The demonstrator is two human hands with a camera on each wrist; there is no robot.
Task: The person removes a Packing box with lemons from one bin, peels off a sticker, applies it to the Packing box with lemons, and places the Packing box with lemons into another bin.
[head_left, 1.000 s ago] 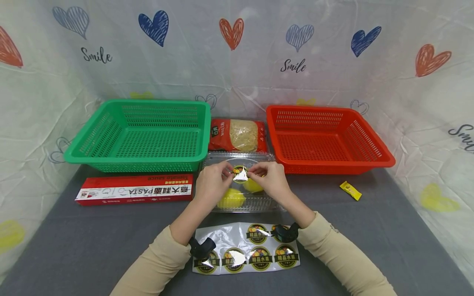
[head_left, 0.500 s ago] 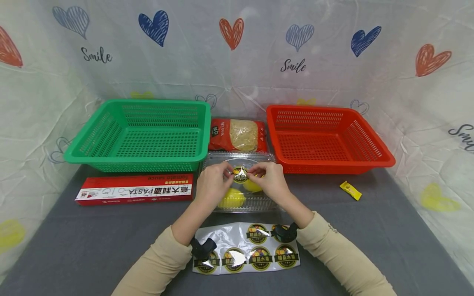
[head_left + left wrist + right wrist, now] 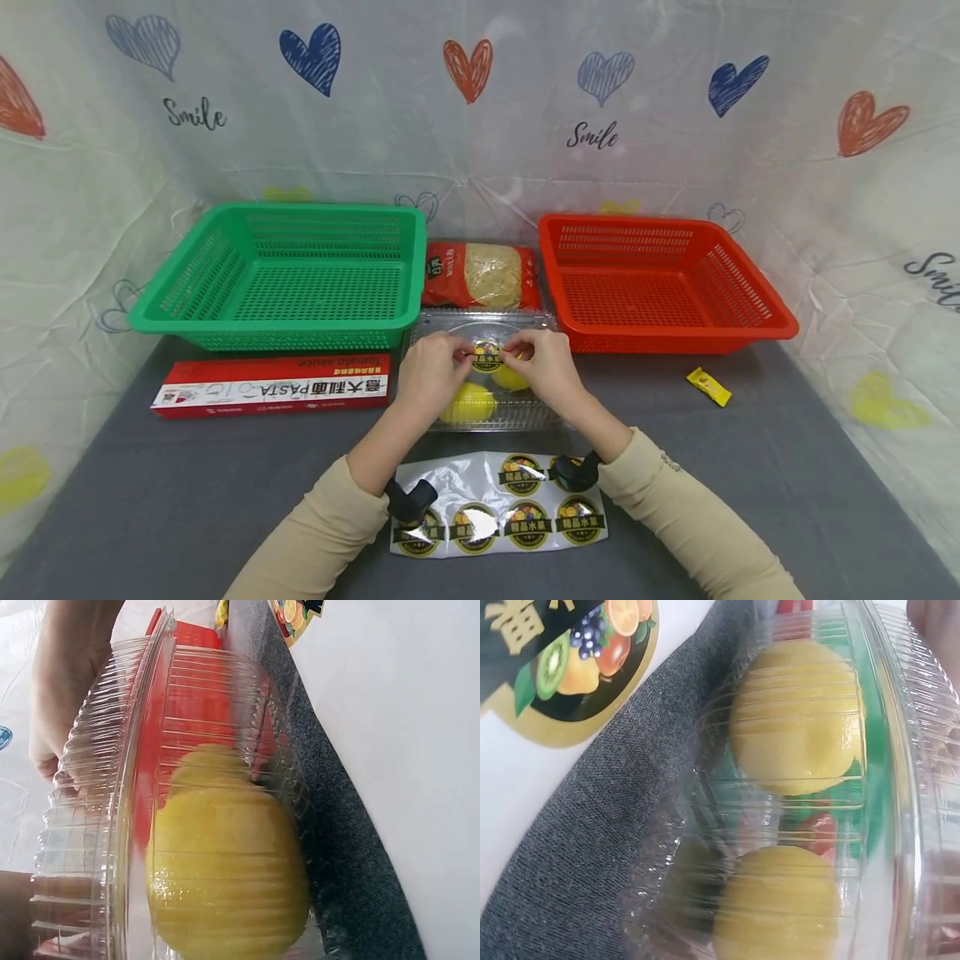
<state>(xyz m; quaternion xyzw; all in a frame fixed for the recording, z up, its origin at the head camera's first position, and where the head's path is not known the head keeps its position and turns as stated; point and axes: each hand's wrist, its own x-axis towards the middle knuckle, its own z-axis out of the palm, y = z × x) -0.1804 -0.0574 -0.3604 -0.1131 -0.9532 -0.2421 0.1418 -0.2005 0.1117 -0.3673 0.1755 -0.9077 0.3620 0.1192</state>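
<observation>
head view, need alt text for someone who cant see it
Left hand and right hand pinch a round fruit sticker over a clear clamshell box holding yellow lemons. A sticker sheet lies nearer; behind are a green basket and a red one.

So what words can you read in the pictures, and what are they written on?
"Smile" – backdrop sheet, in several places.
"PASTA", with Chinese characters beside it, upside down – long red box.
"tomato sauce" – upper edge of that box, upside down, barely readable.
"精品水果" – round stickers on the sticker sheet.
Noodle bag, yellow sachet and the sticker on the clear box lid: too small to read.
</observation>
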